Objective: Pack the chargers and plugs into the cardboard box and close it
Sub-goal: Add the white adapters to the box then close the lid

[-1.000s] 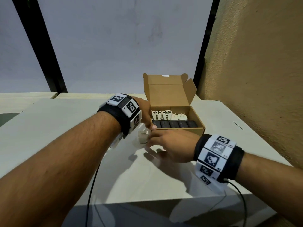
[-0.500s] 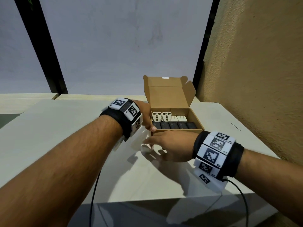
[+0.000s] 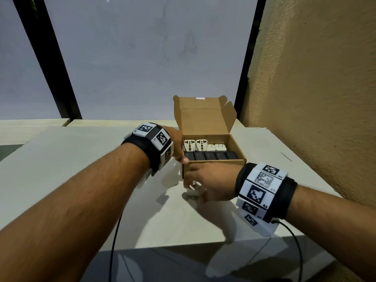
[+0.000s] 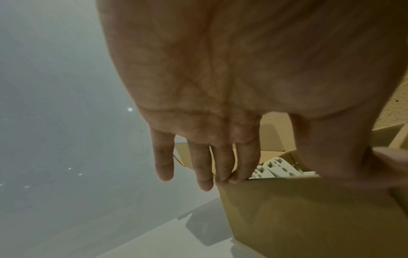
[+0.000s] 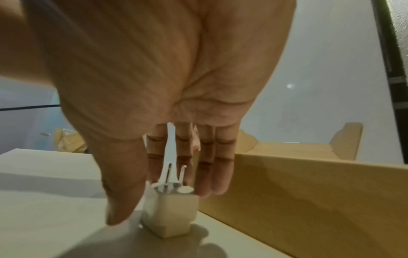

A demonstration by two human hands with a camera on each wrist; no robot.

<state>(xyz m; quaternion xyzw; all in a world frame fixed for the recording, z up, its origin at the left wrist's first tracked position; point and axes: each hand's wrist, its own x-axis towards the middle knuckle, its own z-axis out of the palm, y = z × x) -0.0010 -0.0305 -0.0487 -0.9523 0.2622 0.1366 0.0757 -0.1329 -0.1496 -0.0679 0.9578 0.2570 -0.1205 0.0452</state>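
An open cardboard box (image 3: 238,147) stands on the table with its lid upright. Inside it, white plugs (image 3: 200,145) fill the back row and black chargers (image 3: 215,155) the front row. My left hand (image 3: 177,147) rests at the box's left front corner, with straight fingers (image 4: 243,165) on the rim of the box (image 4: 309,218). My right hand (image 3: 203,180) is just in front of the box, over a white plug (image 3: 192,193) on the table. That plug (image 5: 171,213) stands prongs up beside the box wall (image 5: 309,200), pinched between my thumb (image 5: 123,192) and the fingers behind it.
A rough tan wall (image 3: 315,98) runs close along the right of the table. The table's front edge (image 3: 183,246) is near me, and black cables (image 3: 114,241) hang from both wrists. Crumpled brown paper (image 5: 68,141) lies beyond the table at the left.
The white plug has moved from beside the box's left corner toward me, and my right hand has come over it and closed round it. My left hand stays at the box corner.
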